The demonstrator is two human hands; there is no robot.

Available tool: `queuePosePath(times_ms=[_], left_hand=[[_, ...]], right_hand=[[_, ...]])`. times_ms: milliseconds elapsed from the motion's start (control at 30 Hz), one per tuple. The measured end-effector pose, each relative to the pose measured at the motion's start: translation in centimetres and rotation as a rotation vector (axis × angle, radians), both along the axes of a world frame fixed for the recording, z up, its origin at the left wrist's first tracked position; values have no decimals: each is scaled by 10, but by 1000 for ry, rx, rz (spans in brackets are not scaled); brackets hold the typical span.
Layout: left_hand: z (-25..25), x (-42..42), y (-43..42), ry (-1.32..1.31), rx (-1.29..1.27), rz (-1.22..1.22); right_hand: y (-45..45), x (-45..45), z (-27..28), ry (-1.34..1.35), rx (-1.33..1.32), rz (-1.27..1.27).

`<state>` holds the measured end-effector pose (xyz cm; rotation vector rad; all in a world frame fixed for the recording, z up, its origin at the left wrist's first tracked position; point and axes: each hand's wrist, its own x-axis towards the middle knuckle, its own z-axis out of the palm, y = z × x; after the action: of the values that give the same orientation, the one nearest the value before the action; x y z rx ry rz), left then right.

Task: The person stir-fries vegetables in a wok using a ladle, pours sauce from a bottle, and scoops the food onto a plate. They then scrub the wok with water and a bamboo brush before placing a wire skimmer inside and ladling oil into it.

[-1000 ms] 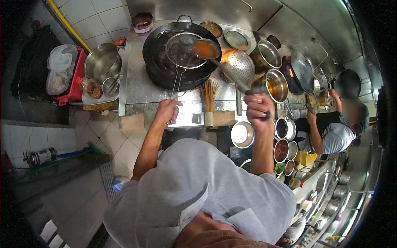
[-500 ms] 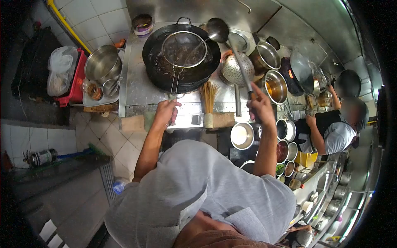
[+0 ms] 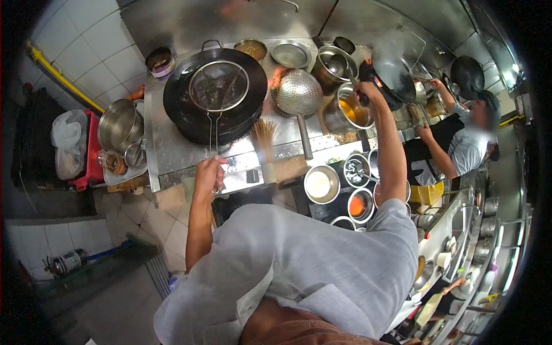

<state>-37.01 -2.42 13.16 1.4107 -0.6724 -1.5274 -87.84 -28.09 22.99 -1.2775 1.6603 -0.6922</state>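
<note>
My left hand (image 3: 208, 175) is closed round the long wire handle of a round mesh strainer (image 3: 219, 86), which lies over the dark wok (image 3: 176, 112). My right hand (image 3: 369, 93) grips a ladle (image 3: 338, 65) by its handle. The ladle's bowl is at the mouth of a steel pot (image 3: 323, 79); how deep it sits I cannot tell. Just below that hand stands another steel pot (image 3: 336, 118) with amber liquid. Between my hands a perforated strainer (image 3: 297, 93) rests on the stove, its handle towards me. A bamboo brush (image 3: 263, 135) is beside the wok.
Flame shows beside the perforated strainer. Seasoning pots, including a white-filled one (image 3: 322, 184) and one with red contents (image 3: 360, 206), stand near my right side. A co-worker (image 3: 448, 138) handles a steaming wok (image 3: 397, 80) at right. A steel bowl (image 3: 121, 123) stands left.
My right hand has carried the ladle from above the stove to the right, over the steel pots. My left hand still holds the mesh strainer over the wok. The view has shifted.
</note>
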Motion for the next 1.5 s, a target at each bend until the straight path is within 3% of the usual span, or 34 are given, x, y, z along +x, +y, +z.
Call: queuePosePath(times_ms=[67, 133, 200, 233, 267, 367, 400, 467, 600, 667, 733, 900, 1233, 1500], left_hand=[[4, -3, 1, 9, 17, 13], [8, -5, 3, 7, 31, 12], [1, -6, 5, 6, 21, 18], [-1, -7, 5, 9, 11, 23], [1, -8, 7, 9, 9, 28], [4, -9, 10, 19, 37, 48], [1, -8, 10, 9, 36, 44], [-2, -7, 10, -1, 33, 43], [-3, -6, 8, -12, 44, 37], [-2, -5, 7, -19, 35, 38], [1, -4, 5, -18, 36, 51], [2, 0, 1, -38, 47, 26], [-12, 11, -7, 48, 25, 10], [-12, 22, -4, 50, -10, -34]], right_hand=[[-19, -8, 3, -271, 176, -97], [-44, -22, -9, -296, 240, -94], [-56, -26, -9, -489, 272, -259], [-63, -28, -7, -681, 422, -297], [-67, -33, -9, -681, 422, -291], [-68, -35, -12, -1284, 461, -314], [-63, -32, -12, -1283, 464, -308], [-55, -27, -11, -1742, 434, -436], [-44, -35, -20, -1899, 273, -396], [-25, -31, -11, -1914, 366, -336], [-11, -28, -7, -1910, 213, -278], [31, -17, 27, -1916, 279, -151], [138, 76, 114, -1681, 251, -145], [198, 169, 88, -1897, 454, -91]])
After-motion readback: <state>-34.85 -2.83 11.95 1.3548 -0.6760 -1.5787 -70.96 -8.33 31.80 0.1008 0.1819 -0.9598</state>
